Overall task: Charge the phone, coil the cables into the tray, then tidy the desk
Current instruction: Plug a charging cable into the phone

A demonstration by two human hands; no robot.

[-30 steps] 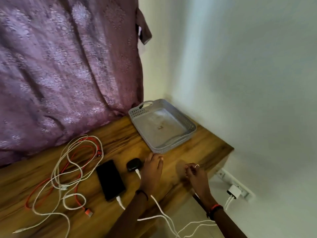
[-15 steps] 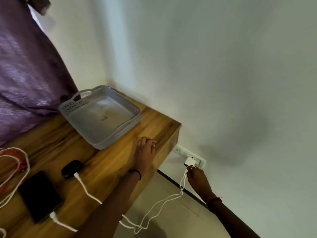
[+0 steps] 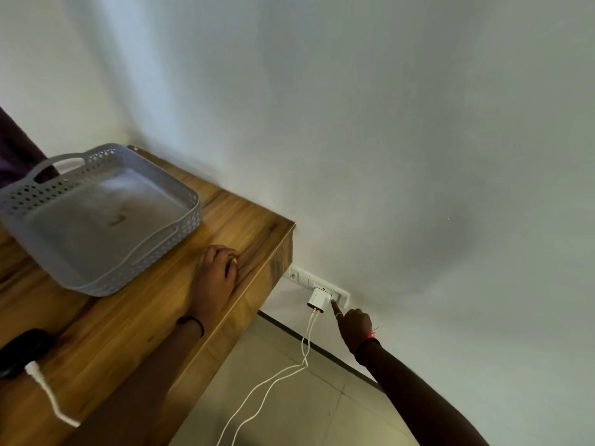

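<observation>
A white charger (image 3: 318,299) sits plugged into the wall socket strip (image 3: 297,276) below the desk's right end. My right hand (image 3: 354,325) reaches down to it, index finger stretched out and its tip touching the switch beside the charger. Two white cables (image 3: 303,357) hang from the charger toward the floor. My left hand (image 3: 214,278) rests on the wooden desk (image 3: 248,220) near its right edge and holds nothing. The grey perforated tray (image 3: 190,201) stands on the desk to the left of that hand, with nothing in it. The phone is out of view.
A black earbud case (image 3: 22,349) lies at the desk's left edge of view with a white cable (image 3: 43,383) plugged into it. A purple curtain (image 3: 13,146) hangs behind the tray. The white wall runs along the right; tiled floor (image 3: 306,413) lies below.
The view has swung right and down, so phone and loose cables left the frame. My right hand moved from the charger's underside to its right, index finger now on the switch. Left hand stayed put.
</observation>
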